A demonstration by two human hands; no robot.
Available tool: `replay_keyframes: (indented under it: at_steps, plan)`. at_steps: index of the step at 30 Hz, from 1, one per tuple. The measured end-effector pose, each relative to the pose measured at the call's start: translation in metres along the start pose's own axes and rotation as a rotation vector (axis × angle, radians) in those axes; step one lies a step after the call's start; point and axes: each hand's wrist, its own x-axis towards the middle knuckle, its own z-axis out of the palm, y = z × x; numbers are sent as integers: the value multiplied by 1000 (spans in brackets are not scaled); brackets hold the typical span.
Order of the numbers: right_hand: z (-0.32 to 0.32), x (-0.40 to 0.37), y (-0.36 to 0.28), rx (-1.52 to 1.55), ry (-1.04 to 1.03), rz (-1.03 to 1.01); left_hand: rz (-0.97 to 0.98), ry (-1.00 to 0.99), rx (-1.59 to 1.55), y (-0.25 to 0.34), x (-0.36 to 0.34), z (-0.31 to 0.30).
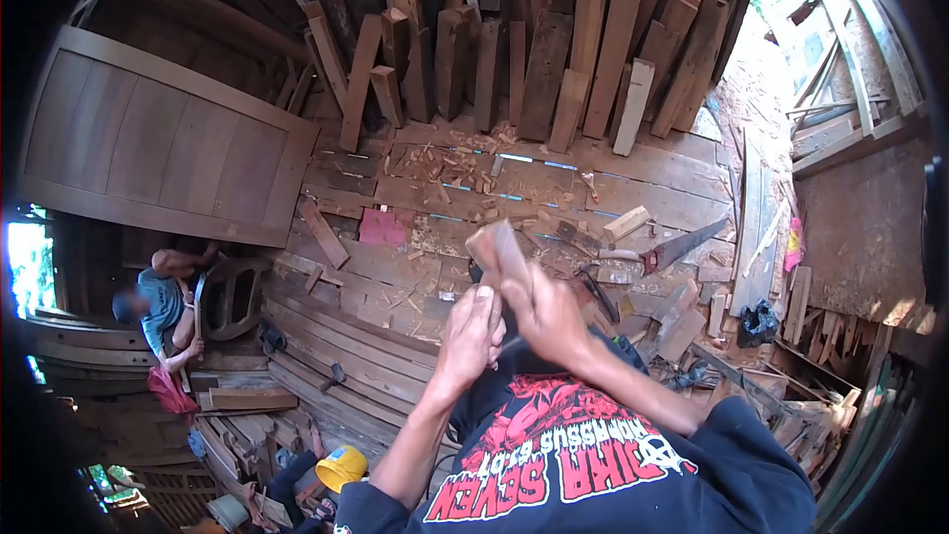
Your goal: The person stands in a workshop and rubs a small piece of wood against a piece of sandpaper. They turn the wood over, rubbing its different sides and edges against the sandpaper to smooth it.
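Observation:
My right hand (554,314) is closed around a short block of wood (502,249), held up above my lap with its end pointing away from me. Close beside it, my left hand (467,338) has its fingers curled, near the lower part of the block. What the left fingers hold, if anything, is hidden. Just beyond and to the right of my hands, a dark curved tool (597,293) lies on the plank floor. A handsaw (684,245) rests farther right, beside a small wood block (626,223).
Upright timber pieces (549,69) line the far wall. Wood shavings (465,166) and a pink sheet (384,227) lie on the floor. A large panelled door (148,143) stands at left. Another person (163,302) sits there, and someone in a yellow cap (342,468) is lower left.

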Motion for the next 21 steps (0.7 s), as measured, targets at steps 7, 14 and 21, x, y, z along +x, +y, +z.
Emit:
replay_keyframes:
  at_steps: [7, 14, 21]
  plan:
    - [-2, -7, -10, 74, -86, 20, 53, 15, 89, -13, -2, -7]
    - [-4, -3, 0, -37, -76, 63, 64, 41, 139, -20, 6, -5]
    - [4, 2, -9, 9, -108, 51, 71, 20, 120, -9, 16, -24]
